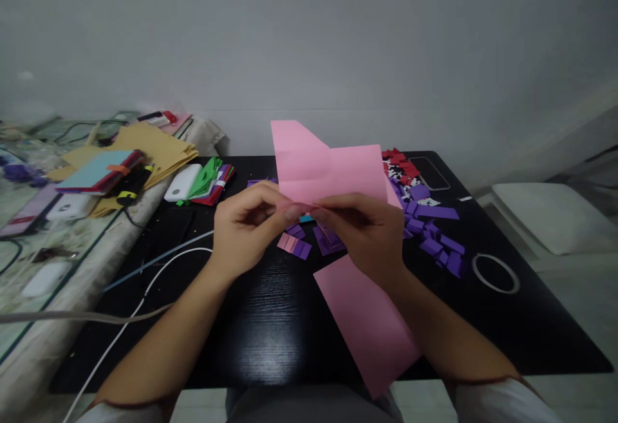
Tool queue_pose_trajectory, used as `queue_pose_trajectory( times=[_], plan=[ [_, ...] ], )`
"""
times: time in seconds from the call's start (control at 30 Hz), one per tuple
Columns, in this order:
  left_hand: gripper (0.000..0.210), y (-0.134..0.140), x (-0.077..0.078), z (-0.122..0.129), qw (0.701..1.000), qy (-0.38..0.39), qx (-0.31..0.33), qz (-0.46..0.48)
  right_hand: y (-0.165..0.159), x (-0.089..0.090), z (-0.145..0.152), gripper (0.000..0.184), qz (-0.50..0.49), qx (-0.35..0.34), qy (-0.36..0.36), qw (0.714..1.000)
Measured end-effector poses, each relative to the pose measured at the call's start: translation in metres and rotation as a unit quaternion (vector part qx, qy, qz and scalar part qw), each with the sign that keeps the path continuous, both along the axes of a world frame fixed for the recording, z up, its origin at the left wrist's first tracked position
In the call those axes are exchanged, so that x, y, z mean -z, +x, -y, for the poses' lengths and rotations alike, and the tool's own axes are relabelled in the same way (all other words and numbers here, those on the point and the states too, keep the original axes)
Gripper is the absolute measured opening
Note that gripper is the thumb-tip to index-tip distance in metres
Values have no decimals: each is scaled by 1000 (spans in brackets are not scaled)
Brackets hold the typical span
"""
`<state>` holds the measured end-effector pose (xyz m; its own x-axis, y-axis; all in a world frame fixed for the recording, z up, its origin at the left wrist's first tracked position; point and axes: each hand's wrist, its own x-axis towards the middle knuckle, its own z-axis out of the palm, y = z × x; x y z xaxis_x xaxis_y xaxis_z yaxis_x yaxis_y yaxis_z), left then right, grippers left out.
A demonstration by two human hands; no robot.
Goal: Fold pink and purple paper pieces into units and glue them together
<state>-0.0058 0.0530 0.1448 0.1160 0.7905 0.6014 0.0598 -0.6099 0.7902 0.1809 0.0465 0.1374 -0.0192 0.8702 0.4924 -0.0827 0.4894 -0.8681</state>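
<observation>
Both my hands pinch the lower edge of a creased sheet of pink paper (309,162), held up above the black table. My left hand (251,226) grips it with thumb and index finger, and my right hand (369,230) does the same just beside it, the thumbs almost meeting. The paper stands upright and spreads out behind my fingers, with fold lines across it. Below my right wrist, a second pink sheet (362,320) lies flat, its lower corner at the table's front edge. Small folded purple and pink paper pieces (294,246) rest under my hands.
Purple paper pieces (434,236) and red scraps (400,165) are heaped at the right, near a ring of tape (496,273). Bundled coloured paper (212,181) lies at the back left. A white cable (145,294) crosses the left side. A white stool (555,217) stands right.
</observation>
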Motion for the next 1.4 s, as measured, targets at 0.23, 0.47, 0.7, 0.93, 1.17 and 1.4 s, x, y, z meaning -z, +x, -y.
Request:
queue_pose_trajectory(
  times=[0.23, 0.47, 0.7, 0.93, 1.17, 1.4],
  plan=[
    [26, 7, 4, 1, 993, -91, -28, 67, -4, 2, -1, 21, -47, 4, -65, 997],
    [38, 9, 8, -4, 989, -113, -26, 91, -4, 1, -3, 24, -40, -5, -95, 995],
    [45, 9, 9, -6, 985, -137, -13, 107, -3, 1, -4, 29, -54, -20, -116, 992],
    [48, 11, 7, -8, 978, -187, 19, 95, -4, 2, -5, 28, -61, -28, -110, 992],
    [49, 9, 7, -9, 973, -202, 11, 109, -2, 4, -7, 25, -12, -41, -109, 993],
    [56, 7, 5, -12, 966, -218, -9, 135, 6, 3, 1, 32, 208, 63, 75, 973]
  ],
)
